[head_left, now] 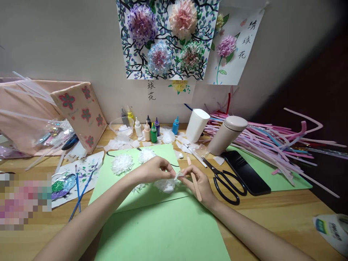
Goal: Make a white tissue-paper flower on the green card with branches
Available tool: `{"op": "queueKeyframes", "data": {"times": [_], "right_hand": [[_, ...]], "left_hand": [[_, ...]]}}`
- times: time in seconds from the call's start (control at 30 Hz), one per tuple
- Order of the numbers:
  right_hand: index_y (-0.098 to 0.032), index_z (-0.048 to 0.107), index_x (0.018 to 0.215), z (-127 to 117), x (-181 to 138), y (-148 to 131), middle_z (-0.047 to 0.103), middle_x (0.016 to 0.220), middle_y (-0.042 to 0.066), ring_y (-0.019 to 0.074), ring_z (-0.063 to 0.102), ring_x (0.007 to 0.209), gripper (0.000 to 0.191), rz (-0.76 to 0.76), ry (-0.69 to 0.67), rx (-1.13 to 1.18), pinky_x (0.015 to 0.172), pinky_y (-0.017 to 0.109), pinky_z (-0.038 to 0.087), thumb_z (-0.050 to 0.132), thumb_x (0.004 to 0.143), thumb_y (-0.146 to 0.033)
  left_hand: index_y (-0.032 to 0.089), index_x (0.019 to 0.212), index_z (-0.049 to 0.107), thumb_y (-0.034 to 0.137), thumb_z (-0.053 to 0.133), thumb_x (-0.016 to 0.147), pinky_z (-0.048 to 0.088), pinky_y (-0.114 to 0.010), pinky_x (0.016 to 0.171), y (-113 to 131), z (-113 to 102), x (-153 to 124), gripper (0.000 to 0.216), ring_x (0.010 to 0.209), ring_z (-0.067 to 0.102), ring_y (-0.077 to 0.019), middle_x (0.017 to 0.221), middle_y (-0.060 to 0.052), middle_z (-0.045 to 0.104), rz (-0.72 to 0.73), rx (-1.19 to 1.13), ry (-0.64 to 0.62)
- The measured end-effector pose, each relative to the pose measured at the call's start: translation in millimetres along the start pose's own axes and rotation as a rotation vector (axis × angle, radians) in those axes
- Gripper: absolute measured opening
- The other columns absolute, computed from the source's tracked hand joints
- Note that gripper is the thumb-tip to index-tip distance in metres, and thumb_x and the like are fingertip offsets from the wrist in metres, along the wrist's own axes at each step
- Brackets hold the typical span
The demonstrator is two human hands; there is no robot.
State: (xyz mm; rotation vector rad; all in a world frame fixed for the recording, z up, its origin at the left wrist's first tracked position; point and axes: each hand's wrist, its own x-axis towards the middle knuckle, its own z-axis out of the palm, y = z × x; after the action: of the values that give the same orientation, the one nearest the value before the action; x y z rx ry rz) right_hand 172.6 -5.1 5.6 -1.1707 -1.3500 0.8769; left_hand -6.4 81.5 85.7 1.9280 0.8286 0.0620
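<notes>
Between my fingertips, over the green sheet (152, 223), is a small piece of white tissue paper (178, 175). My left hand (156, 169) pinches it from the left, and my right hand (199, 183) pinches it from the right. A wooden craft stick (195, 181) is also tucked in the fingers of my right hand. Just below my hands lies a white paper flower (165, 185), partly covered by them. Two more fluffy white flowers, one at the left (122, 164) and one at the back (146, 156), sit on the green paper. A further flower is mostly hidden under my left wrist.
Black scissors (224, 181) and a phone (246, 172) lie at the right, before a tumbler (227, 136) and pipe cleaners (272, 145). Paint bottles (153, 133) and paper scraps line the wall. A paint palette (63, 185) and brushes (81, 195) are at the left.
</notes>
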Motion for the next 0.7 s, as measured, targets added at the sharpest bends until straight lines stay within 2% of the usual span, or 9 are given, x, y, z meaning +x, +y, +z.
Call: {"op": "queueKeyframes", "data": {"times": [0.1,0.2,0.33,0.43,0.53,0.6,0.7], "right_hand": [[-0.020,0.052,0.072,1.5,-0.4,0.0,0.063,0.075,0.002,0.0177,0.062,0.072,0.023,0.005,0.011,0.005,0.068,0.029,0.050,0.071,0.073,-0.032],[-0.020,0.050,0.073,2.1,0.3,-1.7,0.062,0.076,0.002,0.0175,0.061,0.073,0.022,0.002,-0.030,0.016,0.068,0.030,0.049,0.070,0.074,-0.029],[-0.020,0.049,0.071,2.5,0.3,-0.4,0.060,0.074,0.001,0.0164,0.059,0.070,0.023,-0.004,-0.032,-0.059,0.065,0.029,0.048,0.070,0.074,-0.030],[-0.020,0.049,0.072,2.0,-2.1,1.8,0.060,0.073,0.001,0.0161,0.058,0.068,0.024,-0.008,-0.041,-0.069,0.064,0.028,0.047,0.069,0.074,-0.033],[-0.021,0.053,0.079,0.5,-7.2,2.1,0.058,0.067,0.001,0.0158,0.055,0.063,0.022,-0.049,-0.013,-0.017,0.061,0.030,0.044,0.050,0.088,-0.041],[-0.021,0.058,0.092,-0.4,-11.4,1.6,0.057,0.068,0.002,0.0163,0.052,0.061,0.035,-0.137,0.023,0.001,0.060,0.031,0.042,0.031,0.094,-0.044],[-0.022,0.059,0.102,-0.8,-17.7,1.9,0.056,0.074,0.003,0.0173,0.048,0.063,0.043,-0.279,0.068,-0.038,0.062,0.033,0.039,0.024,0.095,-0.045]], "left_hand": [[0.016,0.090,0.068,0.039,0.053,0.078,0.041,-0.023,0.065,3.5,2.6,-2.9,0.030,0.076,0.057,-0.0146,0.088,-0.003,0.068,0.016,0.054,0.056],[0.017,0.098,0.065,0.043,0.061,0.074,0.043,-0.025,0.072,8.1,7.6,-5.8,0.036,0.086,0.058,-0.0174,0.098,-0.005,0.066,0.085,0.115,0.148],[0.018,0.085,0.068,0.029,0.056,0.079,0.042,-0.025,0.069,14.7,12.8,-7.4,0.018,0.081,0.060,-0.0164,0.089,-0.004,0.069,0.068,0.261,0.208],[0.019,0.080,0.069,0.024,0.053,0.079,0.041,-0.023,0.064,15.3,10.5,-8.1,0.018,0.075,0.060,-0.0155,0.083,-0.003,0.070,0.004,0.309,0.224],[0.019,0.080,0.071,0.024,0.056,0.076,0.042,-0.023,0.063,10.8,7.3,-8.8,0.017,0.072,0.061,-0.0152,0.081,-0.003,0.071,-0.023,0.315,0.195],[0.019,0.079,0.072,0.022,0.057,0.073,0.042,-0.022,0.061,7.2,8.5,-8.9,0.017,0.070,0.061,-0.0143,0.079,-0.002,0.071,-0.038,0.310,0.146],[0.019,0.078,0.072,0.016,0.057,0.069,0.039,-0.021,0.056,4.7,15.9,-8.1,0.018,0.065,0.060,-0.0131,0.076,-0.001,0.071,-0.061,0.340,0.089]]}}
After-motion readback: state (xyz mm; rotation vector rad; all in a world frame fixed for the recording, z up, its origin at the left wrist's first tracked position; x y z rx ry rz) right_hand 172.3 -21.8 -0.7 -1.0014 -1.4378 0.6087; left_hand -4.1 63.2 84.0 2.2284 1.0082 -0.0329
